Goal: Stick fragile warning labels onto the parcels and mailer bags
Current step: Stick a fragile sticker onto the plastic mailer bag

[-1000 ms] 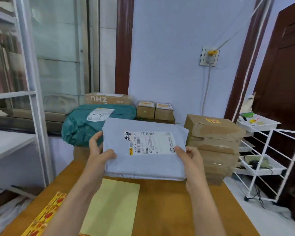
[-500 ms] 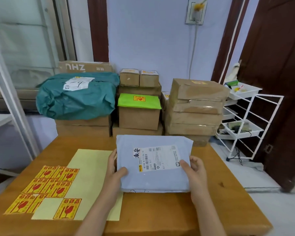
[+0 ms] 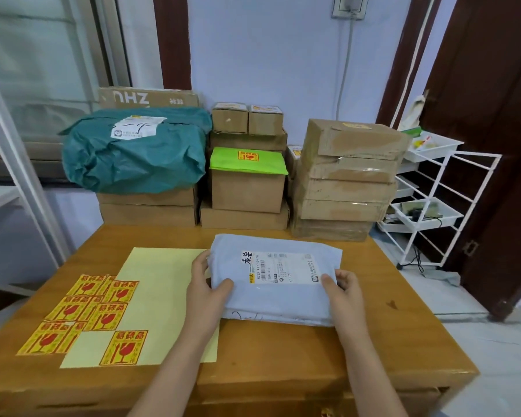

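A grey mailer bag (image 3: 275, 299) with a white shipping label lies on the wooden table (image 3: 373, 335). My left hand (image 3: 206, 288) grips its left edge, thumb on top. My right hand (image 3: 342, 288) grips its right edge the same way. Several yellow and red fragile labels (image 3: 88, 308) lie at the table's left, one of them (image 3: 123, 348) on a pale yellow backing sheet (image 3: 163, 284). A green-topped box (image 3: 247, 182) behind the bag carries a fragile label.
Behind the table stand stacks of cardboard boxes (image 3: 346, 179) and a teal mailer bag (image 3: 136, 152) on boxes. A white wire trolley (image 3: 430, 200) stands at the right by a dark door. A white shelf frame is at the left.
Both hands have brought the grey mailer bag down from chest height onto the table. The view has tilted down, so the labels and table show.
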Demonstrator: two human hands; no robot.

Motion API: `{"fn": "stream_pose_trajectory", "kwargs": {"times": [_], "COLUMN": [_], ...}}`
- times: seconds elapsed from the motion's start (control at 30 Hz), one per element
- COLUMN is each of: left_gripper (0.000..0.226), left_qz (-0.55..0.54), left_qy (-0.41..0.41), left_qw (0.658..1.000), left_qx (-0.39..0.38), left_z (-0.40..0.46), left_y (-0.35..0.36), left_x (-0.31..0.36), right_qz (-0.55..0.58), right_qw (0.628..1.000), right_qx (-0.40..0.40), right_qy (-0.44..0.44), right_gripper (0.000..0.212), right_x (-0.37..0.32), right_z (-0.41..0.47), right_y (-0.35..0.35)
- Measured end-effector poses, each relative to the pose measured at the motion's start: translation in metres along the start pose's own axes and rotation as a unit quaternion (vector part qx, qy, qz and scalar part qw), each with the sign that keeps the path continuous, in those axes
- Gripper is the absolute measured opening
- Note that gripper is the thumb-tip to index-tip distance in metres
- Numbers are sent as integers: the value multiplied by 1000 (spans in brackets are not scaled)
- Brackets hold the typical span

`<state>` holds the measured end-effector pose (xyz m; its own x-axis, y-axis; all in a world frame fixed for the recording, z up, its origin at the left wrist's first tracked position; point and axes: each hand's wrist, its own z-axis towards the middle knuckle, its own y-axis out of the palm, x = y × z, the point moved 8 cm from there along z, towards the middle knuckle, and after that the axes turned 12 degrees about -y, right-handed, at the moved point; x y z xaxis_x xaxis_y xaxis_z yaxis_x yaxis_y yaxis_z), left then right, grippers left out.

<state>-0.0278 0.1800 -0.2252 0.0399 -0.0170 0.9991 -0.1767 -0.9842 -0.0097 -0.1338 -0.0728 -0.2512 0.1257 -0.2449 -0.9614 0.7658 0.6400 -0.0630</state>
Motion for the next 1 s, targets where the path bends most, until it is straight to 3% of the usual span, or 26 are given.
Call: {"fn": "stream_pose_trajectory", "kwargs": {"times": [0.17,0.43,0.53,0.6,0.7,0.87,1.0], "left_gripper": [54,37,25,31,31,33,26], "left_qz": [22,119,179,228,299,328,311], "left_qy": [31,100,185,230,280,268,262], "left_qw": [998,983,963,943,908,900,911], "left_qx": [45,100,77,77,84,105,73], "left_z": [4,6,-3,-5,-7,-4,-6], "left_y": [-6,-12,-3,3,13,13,14], "left_x": [-2,1,11,12,12,9,12], "right_qz": [-6,17,-1,-31,-35,-27,-119], "right_qw": [1000,995,994,993,991,982,973], "right_qx": [12,95,111,108,108,167,179], "right_qy": [-3,17,-5,-35,-66,-85,-84], "right_gripper": [12,15,11,4,27,34,11], "right_x": [-4,3,1,-6,-16,-20,-21], "right_z": [-4,-2,0,-3,-9,-12,-6], "right_y": [-3,-14,-16,-15,-18,-33,-36]}}
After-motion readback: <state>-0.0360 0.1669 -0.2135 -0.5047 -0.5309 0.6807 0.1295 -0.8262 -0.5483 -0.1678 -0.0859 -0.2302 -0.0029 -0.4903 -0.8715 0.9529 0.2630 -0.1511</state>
